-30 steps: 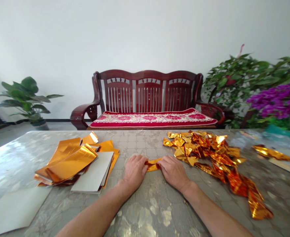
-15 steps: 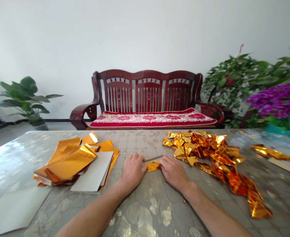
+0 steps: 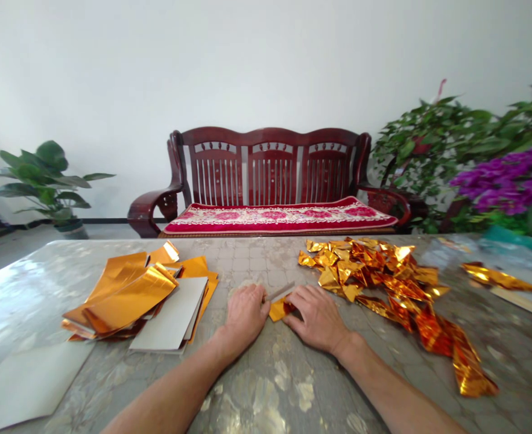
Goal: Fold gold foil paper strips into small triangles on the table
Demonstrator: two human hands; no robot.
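Note:
My left hand (image 3: pixel 247 313) and my right hand (image 3: pixel 316 315) rest on the table (image 3: pixel 266 386) close together, both closed on a small piece of gold foil paper (image 3: pixel 278 308) between them. The paper is partly folded, with a pale flap raised toward the back. A stack of flat gold foil sheets (image 3: pixel 133 295) lies left of my left hand. A heap of folded gold foil pieces (image 3: pixel 383 277) lies right of my right hand.
A white sheet (image 3: pixel 26 383) lies at the table's near left. More gold foil (image 3: pixel 501 277) sits far right. Behind the table stand a dark wooden bench with a red cushion (image 3: pixel 272 181), a green plant (image 3: pixel 44 178) at left, and purple flowers (image 3: pixel 510 181) at right.
Both hands moved slightly closer together over the foil piece. The visible gold strip between them got shorter and a pale flap lifted up at the back.

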